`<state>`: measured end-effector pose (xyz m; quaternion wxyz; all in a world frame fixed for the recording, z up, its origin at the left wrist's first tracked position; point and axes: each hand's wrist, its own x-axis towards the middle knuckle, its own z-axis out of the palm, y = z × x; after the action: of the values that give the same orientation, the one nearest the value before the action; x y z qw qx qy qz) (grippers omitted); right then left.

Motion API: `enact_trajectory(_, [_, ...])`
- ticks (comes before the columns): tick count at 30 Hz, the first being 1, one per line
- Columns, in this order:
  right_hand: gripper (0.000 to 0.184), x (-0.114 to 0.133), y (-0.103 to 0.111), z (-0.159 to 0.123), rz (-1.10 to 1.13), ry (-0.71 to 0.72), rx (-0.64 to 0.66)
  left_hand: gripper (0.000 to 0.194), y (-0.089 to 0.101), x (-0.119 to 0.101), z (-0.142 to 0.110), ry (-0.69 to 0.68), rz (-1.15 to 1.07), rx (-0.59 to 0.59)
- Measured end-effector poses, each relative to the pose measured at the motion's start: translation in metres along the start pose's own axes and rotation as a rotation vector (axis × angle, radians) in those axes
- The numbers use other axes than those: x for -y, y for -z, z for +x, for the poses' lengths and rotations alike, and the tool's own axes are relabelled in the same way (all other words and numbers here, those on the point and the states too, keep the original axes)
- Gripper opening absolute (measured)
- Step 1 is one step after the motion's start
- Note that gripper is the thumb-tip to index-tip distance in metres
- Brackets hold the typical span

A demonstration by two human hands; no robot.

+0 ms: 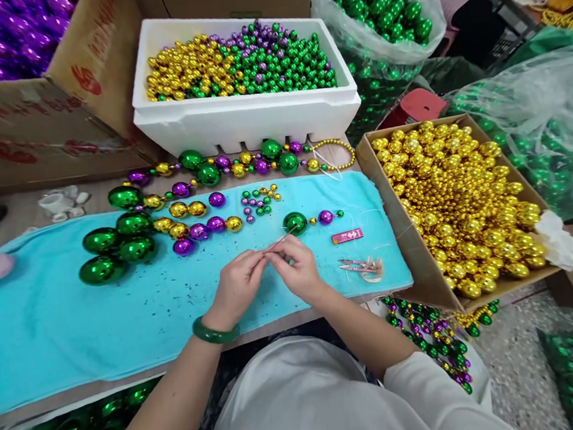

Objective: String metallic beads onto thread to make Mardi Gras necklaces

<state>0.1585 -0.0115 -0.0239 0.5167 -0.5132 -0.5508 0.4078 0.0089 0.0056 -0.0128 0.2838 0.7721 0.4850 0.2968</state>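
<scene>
My left hand [237,283] and my right hand [296,268] meet over the turquoise cloth [75,327], fingertips pinched together on a thin needle and thread [279,242]. The thread runs up to a short strand with a green ball [294,222], a small gold bead and a purple bead [325,217]. A green bangle sits on my left wrist. Large green balls [118,240] and loose gold and purple beads [197,226] lie to the left on the cloth.
A white foam box [245,121] holds gold, green and purple beads at the back. A cardboard box of gold balls [458,200] stands right. A finished bead strand [242,165], a red lighter [347,236] and small snips [361,267] lie nearby. Bags of green balls surround.
</scene>
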Motion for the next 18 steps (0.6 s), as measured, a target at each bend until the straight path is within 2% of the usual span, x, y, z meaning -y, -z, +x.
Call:
enact_trajectory(4, [0.021, -0.008, 0.01, -0.017, 0.252, -0.108, 0.028, 0.03, 0.012, 0.002, -0.001, -0.023, -0.007, 0.209])
enact_trajectory(6, [0.025, -0.009, 0.017, -0.021, 0.386, -0.202, 0.046, 0.035, 0.023, 0.008, 0.005, -0.039, 0.042, 0.259])
enact_trajectory(10, [0.034, -0.004, 0.026, -0.018, 0.499, -0.308, 0.065, 0.033, 0.037, 0.027, 0.038, -0.064, 0.277, 0.126])
enact_trajectory(12, [0.034, -0.001, 0.028, -0.015, 0.512, -0.318, 0.056, 0.03, 0.035, 0.033, 0.058, -0.059, 0.413, 0.06])
enact_trajectory(14, [0.032, 0.002, 0.029, -0.011, 0.509, -0.317, 0.048, 0.028, 0.031, 0.033, 0.074, -0.048, 0.488, 0.045])
enact_trajectory(16, [0.03, 0.005, 0.033, -0.009, 0.495, -0.314, 0.063, 0.026, 0.027, 0.03, 0.082, -0.039, 0.471, 0.043])
enact_trajectory(18, [0.028, 0.008, 0.039, -0.007, 0.482, -0.309, 0.084, 0.025, 0.026, 0.026, 0.084, -0.011, 0.362, 0.033])
